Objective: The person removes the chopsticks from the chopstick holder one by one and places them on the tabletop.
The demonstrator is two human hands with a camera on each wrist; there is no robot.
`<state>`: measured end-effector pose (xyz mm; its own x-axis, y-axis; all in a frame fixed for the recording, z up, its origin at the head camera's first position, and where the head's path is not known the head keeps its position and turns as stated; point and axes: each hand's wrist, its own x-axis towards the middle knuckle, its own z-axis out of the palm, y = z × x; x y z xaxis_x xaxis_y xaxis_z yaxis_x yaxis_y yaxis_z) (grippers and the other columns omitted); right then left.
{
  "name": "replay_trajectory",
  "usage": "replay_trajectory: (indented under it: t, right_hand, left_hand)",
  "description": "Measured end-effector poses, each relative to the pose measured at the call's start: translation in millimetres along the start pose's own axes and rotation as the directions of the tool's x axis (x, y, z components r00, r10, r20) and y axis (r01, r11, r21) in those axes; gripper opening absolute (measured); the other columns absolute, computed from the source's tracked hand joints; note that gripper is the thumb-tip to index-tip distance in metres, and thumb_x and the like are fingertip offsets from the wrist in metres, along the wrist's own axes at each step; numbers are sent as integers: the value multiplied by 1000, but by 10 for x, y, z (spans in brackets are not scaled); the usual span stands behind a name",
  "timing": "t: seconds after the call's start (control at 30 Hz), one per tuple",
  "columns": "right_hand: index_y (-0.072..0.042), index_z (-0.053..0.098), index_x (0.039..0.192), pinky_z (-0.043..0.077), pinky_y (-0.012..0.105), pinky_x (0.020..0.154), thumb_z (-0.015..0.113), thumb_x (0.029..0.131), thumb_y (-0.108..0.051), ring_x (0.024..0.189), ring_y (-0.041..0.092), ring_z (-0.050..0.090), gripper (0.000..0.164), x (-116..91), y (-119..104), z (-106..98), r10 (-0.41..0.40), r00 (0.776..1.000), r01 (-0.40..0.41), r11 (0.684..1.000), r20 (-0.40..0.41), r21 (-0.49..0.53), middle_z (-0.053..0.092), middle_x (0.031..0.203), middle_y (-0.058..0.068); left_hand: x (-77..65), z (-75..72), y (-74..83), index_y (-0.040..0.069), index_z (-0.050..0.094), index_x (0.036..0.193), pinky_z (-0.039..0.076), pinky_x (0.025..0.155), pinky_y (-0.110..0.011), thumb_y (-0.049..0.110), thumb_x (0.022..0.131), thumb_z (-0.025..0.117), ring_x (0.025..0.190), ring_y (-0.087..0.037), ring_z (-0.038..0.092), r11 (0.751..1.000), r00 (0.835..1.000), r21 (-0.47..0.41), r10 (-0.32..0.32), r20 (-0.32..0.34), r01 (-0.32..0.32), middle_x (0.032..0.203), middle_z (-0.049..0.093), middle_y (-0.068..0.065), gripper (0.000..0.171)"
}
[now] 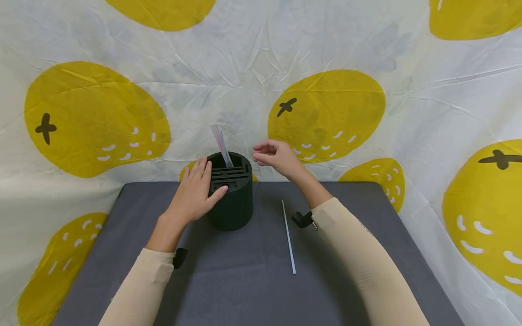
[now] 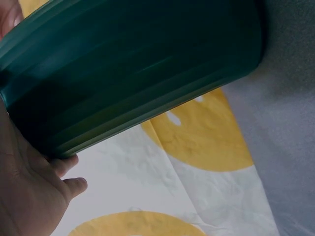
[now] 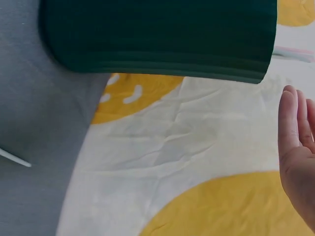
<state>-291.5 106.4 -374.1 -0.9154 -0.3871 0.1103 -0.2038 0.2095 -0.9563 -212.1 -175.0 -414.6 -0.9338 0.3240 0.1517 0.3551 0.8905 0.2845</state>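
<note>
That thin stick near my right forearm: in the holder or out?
Out: the thin stick lies on the gray tabletop, apart from the green holder, where other sticks poke up.

Two hands: the left hand (image 1: 193, 192), left of centre in the head view, and the right hand (image 1: 279, 156), right of centre. Two sleeves (image 1: 136, 290), lower left and lower right; two black wrist pieces (image 1: 302, 220). One green holder (image 1: 230, 210), centre; several standing sticks (image 1: 227, 158) within, too bunched to count. One loose stick (image 1: 288, 237), lower centre. One table (image 1: 244, 290). One cloth (image 1: 228, 59) with three dark stem marks (image 1: 46, 128), at left, right of centre and far right.
</note>
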Motion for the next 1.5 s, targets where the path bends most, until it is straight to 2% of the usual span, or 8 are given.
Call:
replay_trajectory:
  t: [0.07,0.2,0.4,0.57,0.8,1.03,1.27,1.5]
  right_hand:
    - [2,68,126,60,43,93,73,98,-14,113,41,69,32,73,-74,44,-16,1000,16,1000,3,8,71,121,24]
    - [-1,69,127,61,37,92,73,98,-17,111,35,70,33,197,-168,120,-19,1000,19,999,0,-48,72,121,17]
    - [4,65,131,60,39,94,72,99,-17,111,39,69,39,345,-206,288,-11,999,14,994,34,-105,71,118,17]
    - [1,67,129,61,33,90,73,98,-18,104,28,72,36,432,-235,410,20,1000,-19,984,6,-176,72,116,14]
    - [-6,71,119,62,31,83,75,97,-24,95,26,73,28,539,-263,519,43,998,-52,952,-39,-300,73,109,11]
    - [-6,73,107,60,28,73,78,94,-24,81,20,70,23,602,-303,725,2,999,-23,914,-53,-406,74,99,9]
    - [-10,69,95,55,29,74,79,94,-25,84,18,64,18,603,-330,849,20,993,-78,851,-115,-519,69,94,5]
    - [-10,68,96,55,29,74,76,97,-24,84,19,65,16,601,-312,877,11,992,-79,829,-125,-554,69,95,5]
  left_hand:
    - [10,-1,0,-2,16,164,6,127,-63,72,102,34,161,-38,7,1000,1000,-1,5,-10,-5,173,9,-21,98]
    - [31,9,2,-2,16,164,6,127,-64,73,102,34,161,-39,8,1000,1000,0,15,-12,-15,173,9,-22,99]
    - [27,24,-5,-2,15,164,8,126,-65,72,103,34,161,-40,7,1000,1000,2,18,3,-18,173,8,-22,98]
    - [31,15,-10,-3,15,164,9,126,-66,72,103,34,160,-41,9,1000,1000,7,22,0,-22,172,9,-23,98]
    - [25,-6,-4,-3,14,164,8,126,-66,69,104,36,160,-41,7,1000,1000,1,26,4,-26,172,9,-23,96]
    - [-34,-7,-47,-4,16,163,9,125,-67,68,104,37,160,-41,9,1000,1000,3,14,-13,-14,172,9,-23,96]
    - [-37,14,-51,-4,18,163,10,125,-68,69,103,37,160,-40,9,1000,999,-2,31,-36,-31,172,11,-23,96]
    - [-26,19,-65,-3,18,164,9,126,-66,69,103,37,161,-38,8,1000,999,11,26,-37,-26,172,11,-22,96]
